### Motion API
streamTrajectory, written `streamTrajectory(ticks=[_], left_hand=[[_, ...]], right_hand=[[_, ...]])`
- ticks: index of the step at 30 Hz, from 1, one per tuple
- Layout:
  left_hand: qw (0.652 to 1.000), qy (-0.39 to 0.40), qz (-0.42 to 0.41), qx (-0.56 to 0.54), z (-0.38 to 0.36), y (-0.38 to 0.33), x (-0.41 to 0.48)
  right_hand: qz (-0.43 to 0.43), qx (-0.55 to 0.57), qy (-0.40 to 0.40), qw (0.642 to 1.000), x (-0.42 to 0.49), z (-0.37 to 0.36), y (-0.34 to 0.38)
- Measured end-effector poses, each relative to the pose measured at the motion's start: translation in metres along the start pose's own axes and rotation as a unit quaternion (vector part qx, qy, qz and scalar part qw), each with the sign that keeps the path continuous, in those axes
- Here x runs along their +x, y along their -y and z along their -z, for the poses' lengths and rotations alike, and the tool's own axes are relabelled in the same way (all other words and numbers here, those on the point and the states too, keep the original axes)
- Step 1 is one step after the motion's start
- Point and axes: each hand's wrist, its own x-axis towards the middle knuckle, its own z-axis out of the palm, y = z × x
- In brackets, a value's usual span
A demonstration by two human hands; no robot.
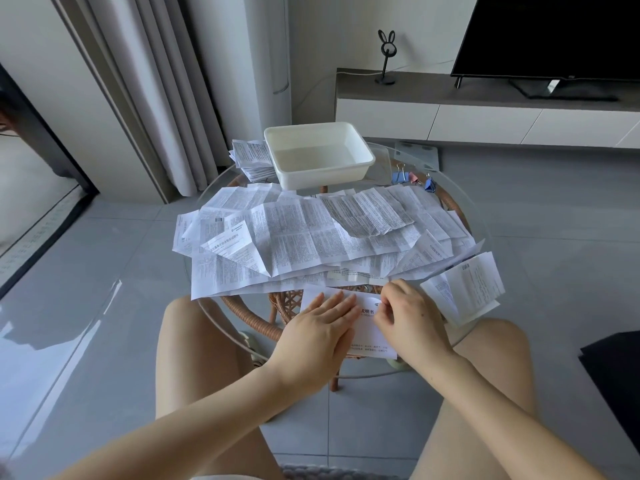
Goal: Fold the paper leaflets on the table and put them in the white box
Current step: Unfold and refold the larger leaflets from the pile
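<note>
Presently, my left hand point(322, 327) lies flat, pressing the leaflet point(372, 332) at the near edge of the table point(389, 171). My right hand point(412, 317) pinches its far edge. The white box point(322, 176) lies straight ahead at the far edge, beyond the unfolded pile point(322, 233). Neither hand is clearly nearer. In my judgement, the carry must pass above the pile.

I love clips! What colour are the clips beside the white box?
The clips are blue and pink; the head view shows them.
</note>
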Motion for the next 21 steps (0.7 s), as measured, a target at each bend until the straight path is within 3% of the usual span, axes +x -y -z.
streamTrajectory(ticks=[5,21], left_hand=[[1.000,0.017,-0.020,0.005,0.0013,0.0031,-0.0008],[0.999,0.019,-0.014,0.028,0.0003,0.0038,0.0015]], right_hand=[[0.040,-0.064,-0.023,0.997,-0.0012,-0.0012,0.0010],[0.036,-0.071,-0.004,0.997,0.0037,-0.0041,-0.0020]])
